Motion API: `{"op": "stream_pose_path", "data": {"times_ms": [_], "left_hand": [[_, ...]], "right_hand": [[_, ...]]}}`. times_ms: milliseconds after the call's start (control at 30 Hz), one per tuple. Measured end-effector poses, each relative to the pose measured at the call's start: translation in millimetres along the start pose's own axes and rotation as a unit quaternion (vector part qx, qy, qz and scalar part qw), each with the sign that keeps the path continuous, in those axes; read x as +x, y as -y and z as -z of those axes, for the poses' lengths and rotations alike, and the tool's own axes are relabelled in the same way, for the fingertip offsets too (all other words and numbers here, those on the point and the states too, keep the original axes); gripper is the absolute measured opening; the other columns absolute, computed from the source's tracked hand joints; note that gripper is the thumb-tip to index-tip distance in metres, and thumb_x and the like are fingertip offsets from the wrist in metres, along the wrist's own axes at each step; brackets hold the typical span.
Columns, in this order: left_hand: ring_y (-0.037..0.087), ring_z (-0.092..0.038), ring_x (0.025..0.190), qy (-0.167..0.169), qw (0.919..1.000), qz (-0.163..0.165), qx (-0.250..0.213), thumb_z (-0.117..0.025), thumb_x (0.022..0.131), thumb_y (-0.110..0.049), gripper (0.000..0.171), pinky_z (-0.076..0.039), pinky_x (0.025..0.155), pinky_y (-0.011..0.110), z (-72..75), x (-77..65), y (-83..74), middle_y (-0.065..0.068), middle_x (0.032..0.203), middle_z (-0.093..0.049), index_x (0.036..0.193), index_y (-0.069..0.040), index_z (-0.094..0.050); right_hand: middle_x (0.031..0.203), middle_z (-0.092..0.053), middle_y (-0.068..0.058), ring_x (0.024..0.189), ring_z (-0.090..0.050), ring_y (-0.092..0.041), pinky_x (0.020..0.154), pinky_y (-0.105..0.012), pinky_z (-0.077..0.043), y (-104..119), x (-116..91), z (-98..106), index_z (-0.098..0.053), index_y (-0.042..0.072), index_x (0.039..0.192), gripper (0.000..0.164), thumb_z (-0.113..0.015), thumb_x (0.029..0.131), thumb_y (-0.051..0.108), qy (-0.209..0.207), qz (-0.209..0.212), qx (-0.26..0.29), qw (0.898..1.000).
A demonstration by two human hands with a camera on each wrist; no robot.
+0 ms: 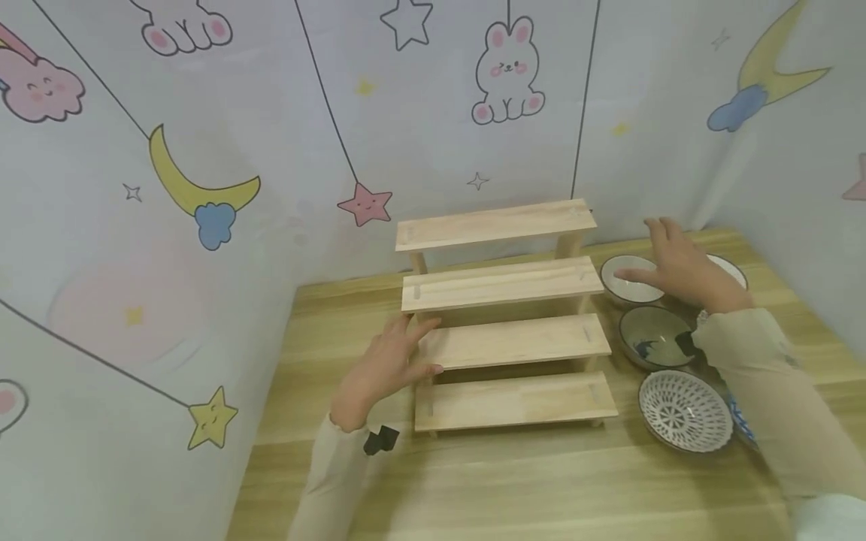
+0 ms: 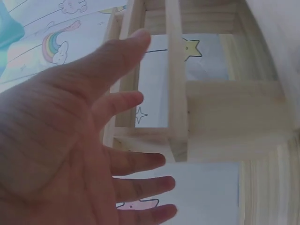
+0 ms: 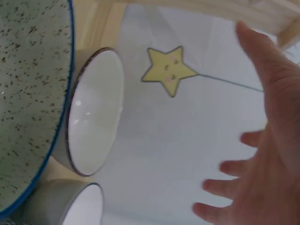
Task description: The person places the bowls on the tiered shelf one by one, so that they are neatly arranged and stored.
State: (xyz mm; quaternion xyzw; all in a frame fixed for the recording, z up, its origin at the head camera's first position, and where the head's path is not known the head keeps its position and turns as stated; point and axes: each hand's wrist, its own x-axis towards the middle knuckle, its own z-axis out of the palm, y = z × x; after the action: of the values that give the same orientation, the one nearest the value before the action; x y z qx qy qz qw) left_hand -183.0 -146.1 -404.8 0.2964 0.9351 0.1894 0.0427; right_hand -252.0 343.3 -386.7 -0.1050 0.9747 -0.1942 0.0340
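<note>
A stepped wooden rack (image 1: 514,342) with several pale plank tiers stands on the table. My left hand (image 1: 382,368) is at the rack's left end, its fingers spread beside the middle tiers. In the left wrist view, the left palm (image 2: 70,140) faces the rack's side frame (image 2: 177,93) and holds nothing. My right hand (image 1: 690,270) hovers over the bowls at the back right, fingers apart and thumb out to the left. Below it sit a white dark-rimmed bowl (image 1: 625,289) and a grey-green bowl (image 1: 652,328). The right wrist view shows the right hand (image 3: 262,154) empty too.
A grey-white patterned bowl (image 1: 685,412) stands in front of the grey-green one. A blue-patterned dish (image 1: 743,422) is partly hidden by the right sleeve. Another white bowl (image 1: 732,272) sits behind the right wrist. A printed cloth wall (image 1: 433,135) encloses the table's back and sides.
</note>
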Motion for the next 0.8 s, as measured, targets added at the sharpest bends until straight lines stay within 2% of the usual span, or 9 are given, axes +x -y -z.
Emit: {"op": "stream_pose_path", "data": {"times_ms": [167, 300, 400, 467, 567, 667, 800], "left_hand": [[0.055, -0.035, 0.138, -0.007, 0.9997, -0.004, -0.023, -0.078, 0.09, -0.034, 0.075, -0.038, 0.102, 0.069, 0.4, 1.8, -2.5, 0.037, 0.153, -0.032, 0.153, -0.01, -0.044], [0.055, -0.035, 0.138, 0.004, 0.9994, -0.002, -0.034, -0.079, 0.09, -0.028, 0.077, -0.036, 0.106, 0.067, 2.2, 4.9, -6.3, 0.039, 0.148, -0.038, 0.154, -0.008, -0.042], [0.055, -0.035, 0.138, 0.014, 0.9992, 0.0, -0.039, -0.079, 0.089, -0.025, 0.079, -0.034, 0.109, 0.065, 2.9, 7.6, -8.1, 0.039, 0.145, -0.041, 0.155, -0.008, -0.04], [0.053, -0.041, 0.134, 0.015, 0.9991, 0.003, -0.041, -0.08, 0.088, -0.023, 0.079, -0.037, 0.108, 0.063, 2.7, 9.2, -9.4, 0.037, 0.142, -0.046, 0.155, -0.009, -0.04], [0.042, -0.055, 0.117, 0.02, 0.9976, 0.015, -0.065, -0.081, 0.088, -0.017, 0.076, -0.045, 0.1, 0.056, 1.1, 10.7, -11.6, 0.03, 0.131, -0.055, 0.154, -0.009, -0.043], [0.033, -0.057, 0.102, 0.027, 0.9953, 0.035, -0.087, -0.08, 0.088, -0.013, 0.072, -0.049, 0.092, 0.051, -1.3, 10.6, -13.7, 0.024, 0.121, -0.058, 0.152, -0.009, -0.046], [0.035, -0.056, 0.107, 0.025, 0.9939, 0.054, -0.093, -0.079, 0.088, -0.011, 0.069, -0.048, 0.094, 0.052, -3.2, 8.7, -14.7, 0.026, 0.127, -0.057, 0.15, -0.009, -0.048]], "right_hand": [[0.153, 0.006, -0.047, 0.138, -0.001, -0.069, 0.099, -0.085, -0.01, -14, 18, -15, 0.005, -0.015, 0.153, 0.108, -0.054, 0.099, 0.057, -0.065, -0.003, 0.014, 0.998], [0.152, 0.01, -0.048, 0.137, 0.002, -0.07, 0.099, -0.086, -0.009, -23, 28, -24, 0.006, -0.016, 0.152, 0.107, -0.051, 0.1, 0.058, -0.075, -0.005, 0.017, 0.997], [0.152, 0.011, -0.048, 0.136, 0.002, -0.071, 0.1, -0.085, -0.008, -29, 30, -29, 0.007, -0.016, 0.152, 0.107, -0.049, 0.1, 0.059, -0.066, -0.013, 0.021, 0.998], [0.152, 0.01, -0.048, 0.136, 0.003, -0.071, 0.1, -0.085, -0.007, -33, 32, -33, 0.007, -0.015, 0.152, 0.107, -0.05, 0.1, 0.059, -0.057, -0.02, 0.023, 0.998], [0.151, 0.002, -0.049, 0.135, -0.002, -0.072, 0.099, -0.086, -0.006, -37, 34, -40, 0.001, -0.016, 0.152, 0.107, -0.051, 0.098, 0.06, -0.035, -0.04, 0.017, 0.998], [0.147, -0.009, -0.051, 0.131, -0.012, -0.073, 0.096, -0.087, -0.01, -40, 36, -51, -0.009, -0.018, 0.149, 0.103, -0.052, 0.098, 0.061, -0.007, -0.058, -0.003, 0.998], [0.142, -0.018, -0.053, 0.128, -0.019, -0.073, 0.096, -0.087, -0.013, -43, 40, -65, -0.017, -0.019, 0.146, 0.104, -0.053, 0.095, 0.064, 0.029, -0.076, -0.033, 0.996]]}}
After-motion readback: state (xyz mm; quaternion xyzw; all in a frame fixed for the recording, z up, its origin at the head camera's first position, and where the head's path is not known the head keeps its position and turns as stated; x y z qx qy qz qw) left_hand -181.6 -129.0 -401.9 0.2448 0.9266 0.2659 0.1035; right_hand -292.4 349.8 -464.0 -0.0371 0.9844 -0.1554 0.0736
